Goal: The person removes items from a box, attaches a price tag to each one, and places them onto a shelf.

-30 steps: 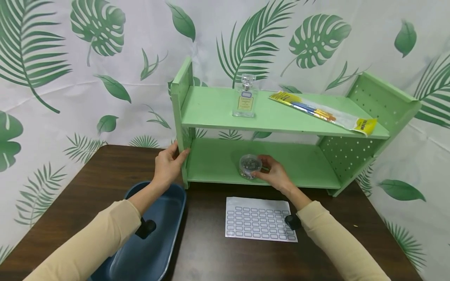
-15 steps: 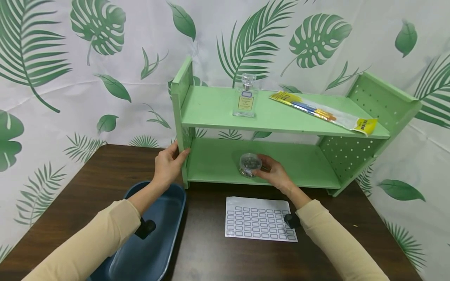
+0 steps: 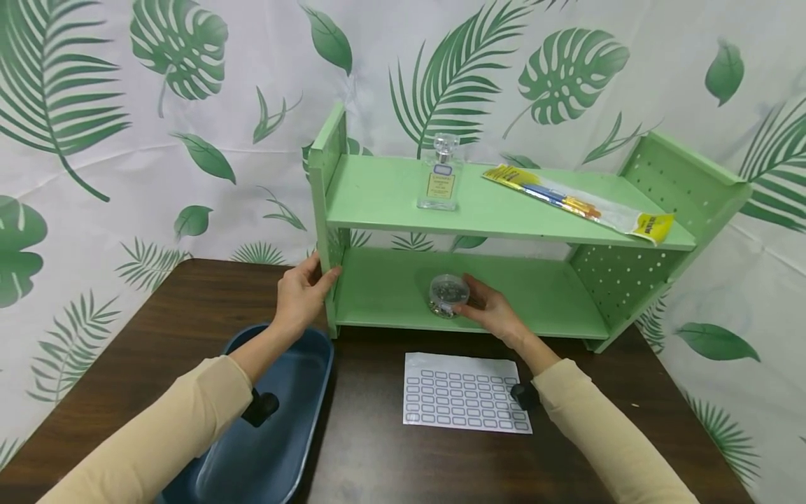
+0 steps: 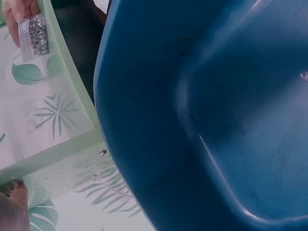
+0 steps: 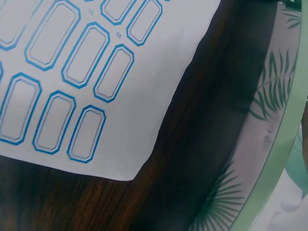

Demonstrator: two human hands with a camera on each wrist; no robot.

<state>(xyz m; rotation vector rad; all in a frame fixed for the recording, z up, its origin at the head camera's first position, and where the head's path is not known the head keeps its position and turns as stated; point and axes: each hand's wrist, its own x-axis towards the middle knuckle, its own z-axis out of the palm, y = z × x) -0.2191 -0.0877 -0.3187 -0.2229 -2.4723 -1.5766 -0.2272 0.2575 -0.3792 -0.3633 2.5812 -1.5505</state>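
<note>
My right hand [image 3: 494, 316] holds a small round clear jar [image 3: 448, 297] at the lower board of a green two-tier shelf [image 3: 384, 290], thumb and fingers at its right side. Small shiny pieces lie inside the jar, and a small label shows on its wall in the left wrist view, where the jar [image 4: 34, 38] appears at the top left. At the shelf's left side panel, my left hand [image 3: 302, 294] grips the edge, thumb in front and the other fingers partly hidden behind the panel. The right wrist view does not show the right hand.
On the top board stand a glass perfume bottle [image 3: 440, 183] with a label and a packet of paintbrushes [image 3: 567, 199]. A sheet of blue-bordered labels [image 3: 466, 393] lies before the shelf on the dark wooden table [image 3: 371, 448]. Under my left arm sits a blue basin [image 3: 283, 448].
</note>
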